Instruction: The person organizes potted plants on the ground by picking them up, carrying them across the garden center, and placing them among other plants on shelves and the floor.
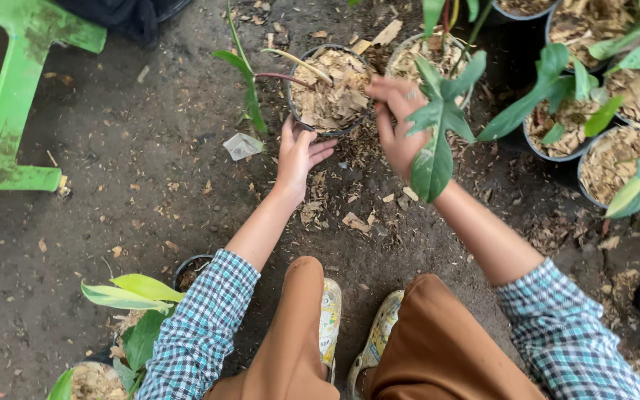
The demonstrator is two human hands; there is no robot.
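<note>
One scrap of packaging, no labels or screens.
I see a clear crumpled plastic wrapper (242, 146) on the soil.

Soft, even daylight fills the scene, with no single strong source to tell. The round black plastic pot of pale wood chips (330, 89) is evenly lit and fairly sharp, its chips distinct. Just right of that pot, the right hand (398, 126) is slightly smeared at the fingers. The left hand (299, 155), touching the pot's near rim, casts only a faint shadow on the dark damp soil ground (142, 207). Far left of the pot, the bright green plastic chair (16, 89) shows saturated colour without glare. Right of the pot, gaps between neighbouring pots sink into deep black. Straight lines bow mildly near the edges.
</note>
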